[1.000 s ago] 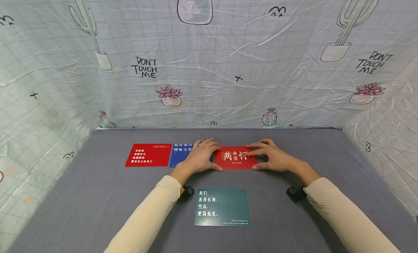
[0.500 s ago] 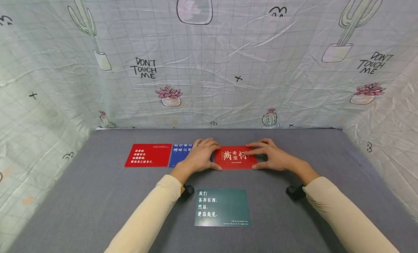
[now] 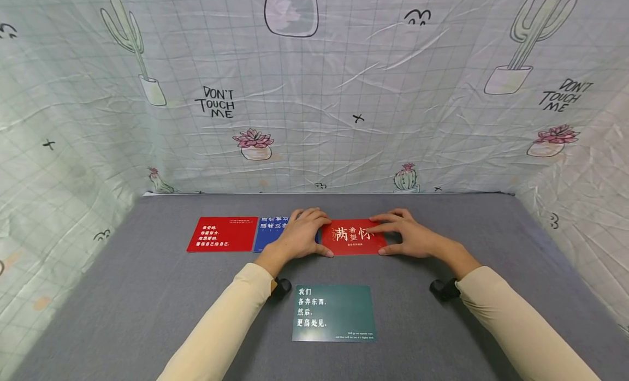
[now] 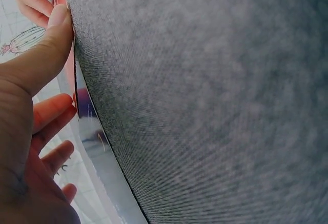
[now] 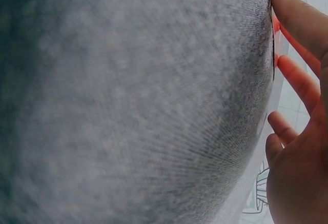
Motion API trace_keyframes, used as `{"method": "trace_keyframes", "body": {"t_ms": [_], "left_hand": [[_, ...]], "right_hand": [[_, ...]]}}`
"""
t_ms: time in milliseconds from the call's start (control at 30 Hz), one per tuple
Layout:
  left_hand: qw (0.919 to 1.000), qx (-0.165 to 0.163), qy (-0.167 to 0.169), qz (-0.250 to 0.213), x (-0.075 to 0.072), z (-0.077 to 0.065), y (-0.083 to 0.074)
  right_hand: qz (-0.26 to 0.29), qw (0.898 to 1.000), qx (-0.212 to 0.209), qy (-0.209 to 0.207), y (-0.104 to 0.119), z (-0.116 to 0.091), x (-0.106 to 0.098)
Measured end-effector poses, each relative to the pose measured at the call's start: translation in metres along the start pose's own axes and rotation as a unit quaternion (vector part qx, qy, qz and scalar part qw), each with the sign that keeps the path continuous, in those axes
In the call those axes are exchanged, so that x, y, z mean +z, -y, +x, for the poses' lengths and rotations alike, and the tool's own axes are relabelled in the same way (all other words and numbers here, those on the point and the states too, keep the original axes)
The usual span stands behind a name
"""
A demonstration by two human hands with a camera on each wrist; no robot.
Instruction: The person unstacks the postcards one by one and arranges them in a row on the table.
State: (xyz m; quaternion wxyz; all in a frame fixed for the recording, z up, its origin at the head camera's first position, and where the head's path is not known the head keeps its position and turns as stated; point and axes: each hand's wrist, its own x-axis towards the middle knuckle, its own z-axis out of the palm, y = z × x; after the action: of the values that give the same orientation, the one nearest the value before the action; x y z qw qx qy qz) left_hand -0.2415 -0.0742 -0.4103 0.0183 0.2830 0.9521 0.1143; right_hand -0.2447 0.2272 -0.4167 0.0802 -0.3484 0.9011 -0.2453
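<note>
A red card (image 3: pixel 351 245) with large white Chinese characters lies flat on the grey table, between both hands. The left hand (image 3: pixel 306 232) holds its left end, thumb at the near corner and fingers toward the far edge. At the right end, the right hand (image 3: pixel 407 236) holds it likewise, thumb at the near corner and one finger reaching over the face. In the left wrist view the thumb (image 4: pixel 60 29) touches the card's edge; the right wrist view shows the right thumb (image 5: pixel 294 14) doing the same. A blue card (image 3: pixel 269 238) is partly hidden behind the left hand.
Left of the blue card lies another red card (image 3: pixel 221 234), forming a row. A dark green card (image 3: pixel 339 313) with white writing lies nearer, between the forearms. Patterned cloth (image 3: pixel 314 108) hangs around the back and sides of the table (image 3: pixel 147 315).
Both hands stay on the red card, almost unmoved. The whole view has shifted very slightly; the cards keep their places in the row.
</note>
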Motion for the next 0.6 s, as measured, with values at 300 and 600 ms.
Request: {"method": "trace_keyframes", "body": {"t_ms": [300, 600], "left_hand": [[1.0, -0.005, 0.003, 0.006, 0.0014, 0.0007, 0.0008], [1.0, -0.005, 0.001, 0.001, -0.0002, -0.0009, 0.0]], "right_hand": [[-0.001, 1.0, 0.0, -0.002, 0.0027, -0.0004, 0.0005], [0.0, 1.0, -0.008, -0.002, 0.0027, -0.0005, 0.0007]]}}
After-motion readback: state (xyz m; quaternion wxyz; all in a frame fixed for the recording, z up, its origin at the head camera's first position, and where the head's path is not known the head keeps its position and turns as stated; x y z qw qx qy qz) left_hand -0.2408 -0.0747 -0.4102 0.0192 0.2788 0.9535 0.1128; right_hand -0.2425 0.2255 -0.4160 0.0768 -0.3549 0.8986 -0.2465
